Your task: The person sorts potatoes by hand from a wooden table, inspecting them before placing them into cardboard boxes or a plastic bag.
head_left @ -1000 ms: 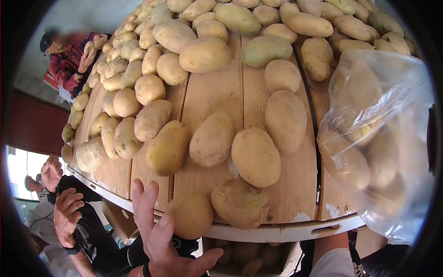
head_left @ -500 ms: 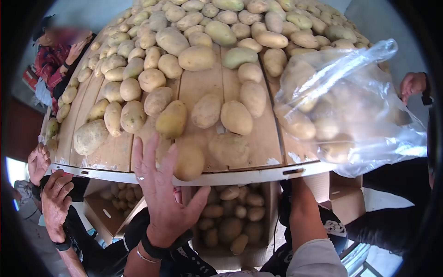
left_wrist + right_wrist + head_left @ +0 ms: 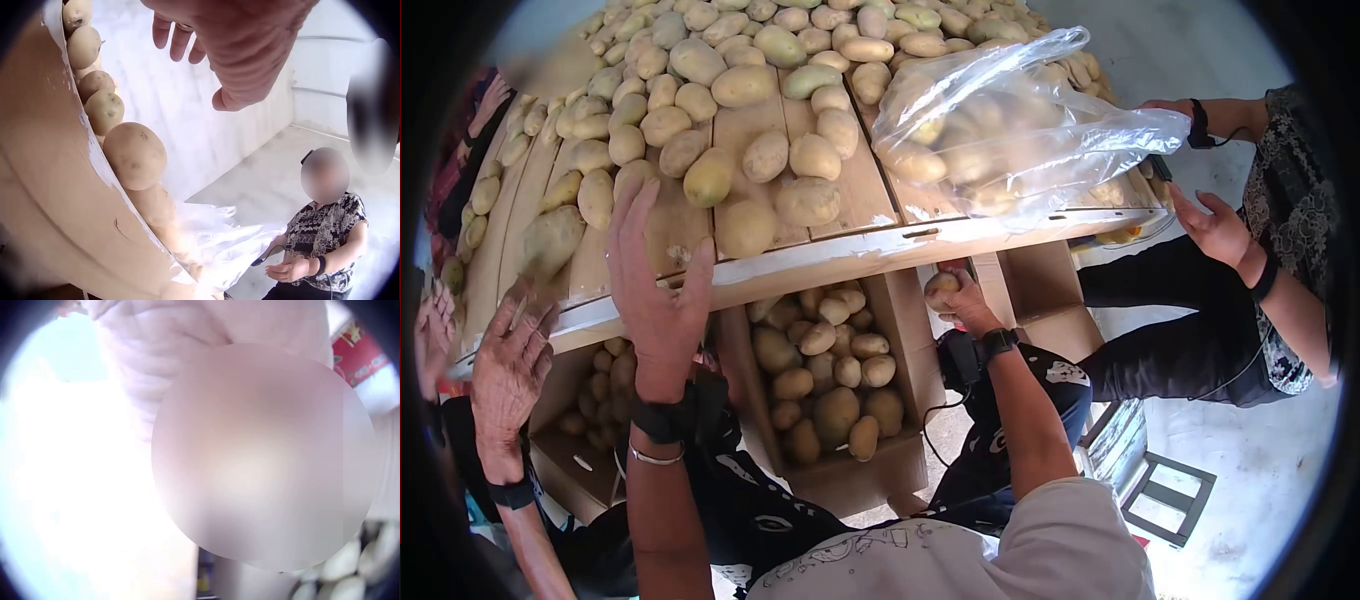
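My left hand (image 3: 658,300) is raised over the front edge of the plank table (image 3: 675,235), its fingers extended and holding nothing. In the left wrist view this hand (image 3: 240,53) hangs above the potatoes along the rim. A round potato (image 3: 746,229) lies near the edge to its right, beside a rough, flatter potato (image 3: 808,201). Below the table edge, my right hand (image 3: 972,303) grips a potato (image 3: 943,290), right of an open cardboard box (image 3: 900,345) of potatoes. Much of the right wrist view is blurred over.
A clear plastic bag (image 3: 1040,135) of potatoes sits on the table's right side, with many loose potatoes (image 3: 745,86) farther back. Another person's hand (image 3: 505,375) is close on my left. A person (image 3: 1290,220) stands at the right. A second box (image 3: 565,455) is lower left.
The head view has swung so the table sits higher and more floor shows at right. My right hand, hidden before, now shows with a potato. My left hand stays empty near the edge.
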Demonstrator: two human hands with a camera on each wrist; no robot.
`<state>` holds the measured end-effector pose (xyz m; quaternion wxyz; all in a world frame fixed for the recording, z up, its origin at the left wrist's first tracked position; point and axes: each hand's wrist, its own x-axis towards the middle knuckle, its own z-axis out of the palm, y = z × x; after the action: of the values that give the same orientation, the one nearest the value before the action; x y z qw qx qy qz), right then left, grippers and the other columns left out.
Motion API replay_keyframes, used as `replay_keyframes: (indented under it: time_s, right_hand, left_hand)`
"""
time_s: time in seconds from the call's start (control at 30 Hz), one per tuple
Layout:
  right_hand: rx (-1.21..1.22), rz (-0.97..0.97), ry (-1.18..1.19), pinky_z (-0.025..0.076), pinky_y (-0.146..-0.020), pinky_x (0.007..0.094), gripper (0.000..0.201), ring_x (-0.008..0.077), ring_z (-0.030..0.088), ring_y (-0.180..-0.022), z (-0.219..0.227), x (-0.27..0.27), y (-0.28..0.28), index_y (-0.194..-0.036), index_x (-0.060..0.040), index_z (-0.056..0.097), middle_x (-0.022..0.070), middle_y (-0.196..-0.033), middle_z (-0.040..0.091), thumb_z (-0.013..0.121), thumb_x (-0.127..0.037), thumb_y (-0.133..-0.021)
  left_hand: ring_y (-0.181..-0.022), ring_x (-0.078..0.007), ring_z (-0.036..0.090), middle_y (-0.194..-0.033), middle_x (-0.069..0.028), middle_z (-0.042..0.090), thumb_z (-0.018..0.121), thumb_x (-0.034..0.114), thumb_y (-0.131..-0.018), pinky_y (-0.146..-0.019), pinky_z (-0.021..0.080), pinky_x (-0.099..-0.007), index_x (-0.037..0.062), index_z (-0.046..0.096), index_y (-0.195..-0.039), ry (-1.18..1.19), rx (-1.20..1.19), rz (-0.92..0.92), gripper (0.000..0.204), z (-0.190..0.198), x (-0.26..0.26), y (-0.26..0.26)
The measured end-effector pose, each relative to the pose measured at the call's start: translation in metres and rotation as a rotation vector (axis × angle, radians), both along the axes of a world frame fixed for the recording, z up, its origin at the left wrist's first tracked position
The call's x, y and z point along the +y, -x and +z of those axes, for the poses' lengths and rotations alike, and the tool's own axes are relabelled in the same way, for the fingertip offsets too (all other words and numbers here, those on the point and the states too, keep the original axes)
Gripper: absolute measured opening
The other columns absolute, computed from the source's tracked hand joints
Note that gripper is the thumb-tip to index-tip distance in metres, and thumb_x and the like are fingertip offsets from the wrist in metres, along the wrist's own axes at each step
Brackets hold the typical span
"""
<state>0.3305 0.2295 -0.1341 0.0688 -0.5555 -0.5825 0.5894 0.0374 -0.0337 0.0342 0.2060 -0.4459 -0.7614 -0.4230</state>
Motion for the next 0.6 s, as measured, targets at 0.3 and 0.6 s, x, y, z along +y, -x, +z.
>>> replay_keyframes:
  time_s: [0.3, 0.6]
  right_hand:
    - [0.807, 0.273, -0.609, 0.035, -0.101, 0.0374, 0.121, 0.0263, 0.041, -0.121, 0.178, -0.130, 0.019, -0.144, -0.0077, 0.000, 0.0146, -0.135, 0.035, 0.082, -0.006, -0.055]
    - [0.735, 0.503, -1.019, 0.041, -0.097, 0.0397, 0.133, 0.0294, 0.040, -0.121, 0.172, -0.156, 0.036, -0.142, -0.0085, -0.010, 0.0212, -0.140, 0.024, 0.087, -0.014, -0.051]
  left_hand:
    - [-0.091, -0.0140, 0.057, -0.106, -0.0115, 0.057, 0.059, 0.020, -0.087, -0.074, 0.046, -0.0252, 0.0024, 0.043, -0.121, 0.187, -1.294, -0.863, 0.041, -0.010, 0.019, -0.071]
    - [-0.118, -0.0207, 0.044, -0.128, -0.0139, 0.043, 0.072, 0.031, -0.076, -0.097, 0.038, -0.0335, 0.0014, 0.027, -0.137, 0.090, -1.502, -1.388, 0.081, 0.005, 0.014, -0.090]
